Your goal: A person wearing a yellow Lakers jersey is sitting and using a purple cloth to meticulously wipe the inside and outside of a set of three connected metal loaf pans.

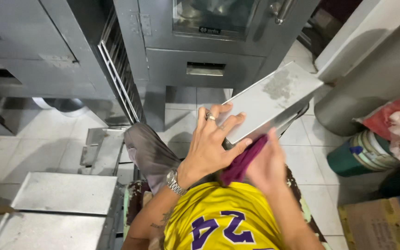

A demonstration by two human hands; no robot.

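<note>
My left hand: my left hand (211,146) lies flat on the near end of the metal tray (267,99). My fingers (218,113) are spread wide over its top and my thumb hooks the near edge. This grip presses on the tray and is not closed round it.
My left wrist: a silver watch (174,182) sits on it, and a ring (210,117) is on 1 finger.
My right hand: my right hand (267,164) is just beside my left grip, at the near corner of the tray. It is pressed on a purple cloth (241,159). It is blurred, so I cannot tell if the fingers curl round the cloth or only push on it.
Purple cloth: it is bunched under my right grip and touches the edge of the tray.
Metal tray: it is a flat grey tray, tilted, with the far end pointing up and away from my grips. A dull rough patch (281,85) shows near the far end.
My lap: my knee in grey trousers (151,153) is just beside my left grip. My yellow shirt (221,217) is below both grips.
More trays: 2 flat metal trays (65,192) lie well apart from my left grip, down on that side.
Oven: a big steel oven (204,41) stands past the tray, on the white tiled floor (184,115).
Other side: a grey bin (376,78), a striped tub (364,155) and a cardboard box (380,224) stand well apart from my right grip.
</note>
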